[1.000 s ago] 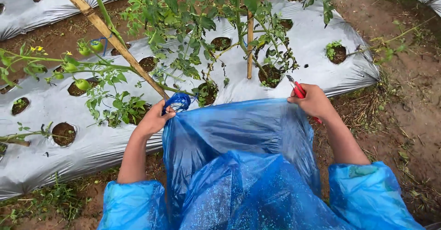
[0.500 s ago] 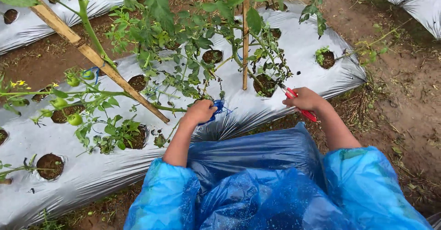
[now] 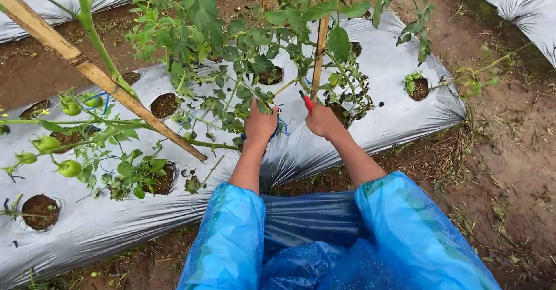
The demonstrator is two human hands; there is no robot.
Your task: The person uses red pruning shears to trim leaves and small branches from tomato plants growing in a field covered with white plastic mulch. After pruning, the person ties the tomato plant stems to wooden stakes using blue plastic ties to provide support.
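My left hand [image 3: 260,123] is closed around a bundle of blue string [image 3: 281,128] and reaches into the foliage of a tomato plant [image 3: 243,52]. My right hand [image 3: 322,120] grips red-handled scissors [image 3: 306,101], whose tips point up toward a thin upright wooden stake [image 3: 318,47]. Both hands are close together at the plant's lower stems, above silver plastic mulch [image 3: 324,151]. Blue raincoat sleeves [image 3: 231,238] cover my arms to the elbow.
A long slanted wooden stake [image 3: 98,76] crosses from upper left. Green tomatoes [image 3: 69,168] hang on a branch at left. Planting holes [image 3: 39,210] dot the mulch. Wet bare soil [image 3: 509,168] lies at right, with another mulch strip [image 3: 521,6] at top right.
Both hands have moved forward and up into the plant, closer together; the view has shifted right and nearer to the upright stake.
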